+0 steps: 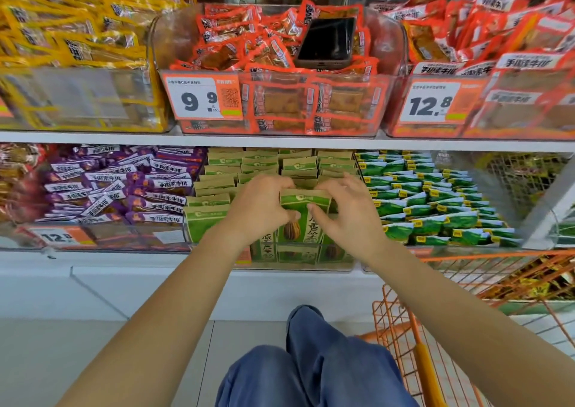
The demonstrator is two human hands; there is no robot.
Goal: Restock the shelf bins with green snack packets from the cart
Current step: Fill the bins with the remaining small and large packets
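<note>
Store aisle, two tiers of shelf bins, lower tier at hand level. Green sunflower-seed packet (303,217) stands upright at the front of the middle lower bin (270,256), pinched from both sides: left hand (259,207) has its fingers curled on the packet's left edge and top, right hand (348,210) has thumb and fingers on the right edge, other fingers partly spread. Rows of the same green packets (264,165) fill the bin behind it, packed tight. Risk: the front row looks nearly full, so pushing this one in could buckle it or tip its neighbours forward over the low clear front wall; letting go early could let it topple out to the floor. Purple packets (124,182) sit in the bin to the left, green-white sachets (426,201) in the bin to the right, so a slip sideways could mix stock. Upper shelf edge (280,140) overhangs above the hands, limiting lift. Phone (326,42) lies on red packets (245,49) above. Orange cart (404,329) stands at right near the knee, contents mostly out of view.
</note>
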